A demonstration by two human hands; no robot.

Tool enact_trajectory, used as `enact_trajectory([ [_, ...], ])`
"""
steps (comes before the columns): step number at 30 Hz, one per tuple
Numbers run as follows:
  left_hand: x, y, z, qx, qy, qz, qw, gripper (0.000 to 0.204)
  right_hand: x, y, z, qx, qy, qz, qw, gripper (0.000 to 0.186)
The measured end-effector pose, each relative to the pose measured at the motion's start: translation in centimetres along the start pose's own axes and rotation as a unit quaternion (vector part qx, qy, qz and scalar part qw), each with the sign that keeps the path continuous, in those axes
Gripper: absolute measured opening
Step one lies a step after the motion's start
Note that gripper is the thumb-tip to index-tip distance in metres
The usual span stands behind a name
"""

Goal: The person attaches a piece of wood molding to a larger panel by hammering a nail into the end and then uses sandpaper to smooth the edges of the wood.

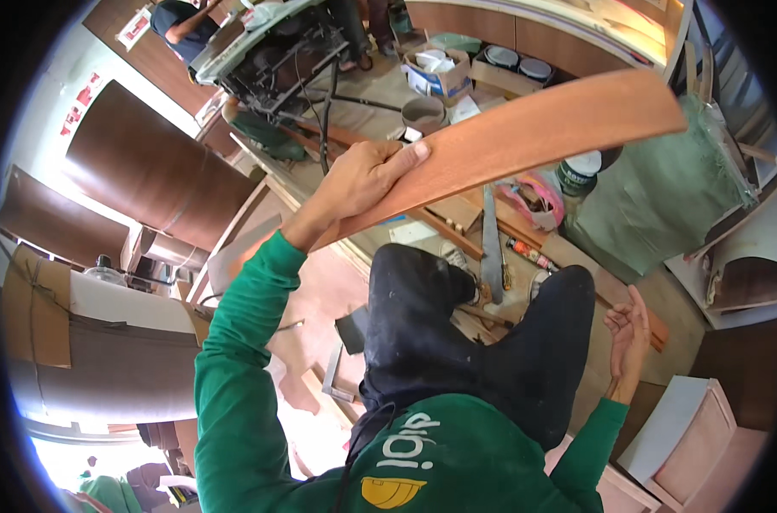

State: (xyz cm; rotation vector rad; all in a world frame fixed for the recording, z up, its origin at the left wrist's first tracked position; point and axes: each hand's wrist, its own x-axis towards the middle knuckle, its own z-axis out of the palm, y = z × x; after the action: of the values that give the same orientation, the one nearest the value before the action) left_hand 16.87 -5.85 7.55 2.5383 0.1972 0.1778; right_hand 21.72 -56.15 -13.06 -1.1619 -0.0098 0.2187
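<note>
So far the left hand (363, 175) grips the lifted wooden strip (525, 128), not yet set down; the right hand (628, 333) hangs open and empty.

The long strip of wood veneer (525, 128) is a warm reddish brown – plain, with a faint grain. The sleeves (243, 359) are bright green, the trousers (457, 333) black, and the shirt front shows white lettering over a yellow emblem (388, 492). On the floor lie a grey-bladed handsaw (491, 248), a pink bag (538, 197) and a dull green tarp (670, 197) – beside dark brown panels (149, 171).
</note>
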Motion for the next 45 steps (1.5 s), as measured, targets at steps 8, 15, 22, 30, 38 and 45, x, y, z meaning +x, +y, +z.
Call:
enact_trajectory([
  [8,8.2,3.6,-5.5,0.233,0.178,0.257,0.921,0.056,2.6,-3.3,11.2,-0.119,-0.15,-0.039,0.981,0.067],
  [15,8.6,0.5,-14.7,-0.354,0.134,0.297,0.876,0.036,9.4,-3.0,13.3,-0.193,-0.166,0.021,0.967,0.055],
  [22,6.3,-11.9,-15.8,-0.465,0.097,0.267,0.838,0.032,26.9,12.9,8.9,-0.535,-0.307,-0.017,0.787,0.035],
  [30,3.3,-18.8,-4.0,-0.418,0.279,0.105,0.858,0.026,42.4,26.7,9.1,-0.682,-0.282,0.103,0.667,0.036],
  [38,4.0,-25.4,2.6,-0.505,0.314,0.04,0.803,0.029,52.8,38.8,2.5,-0.736,-0.274,-0.02,0.619,0.054],
  [45,1.2,-28.4,4.9,-0.493,0.35,0.036,0.796,0.028,51.5,37.1,5.3,-0.772,-0.281,0.004,0.57,0.047],
])
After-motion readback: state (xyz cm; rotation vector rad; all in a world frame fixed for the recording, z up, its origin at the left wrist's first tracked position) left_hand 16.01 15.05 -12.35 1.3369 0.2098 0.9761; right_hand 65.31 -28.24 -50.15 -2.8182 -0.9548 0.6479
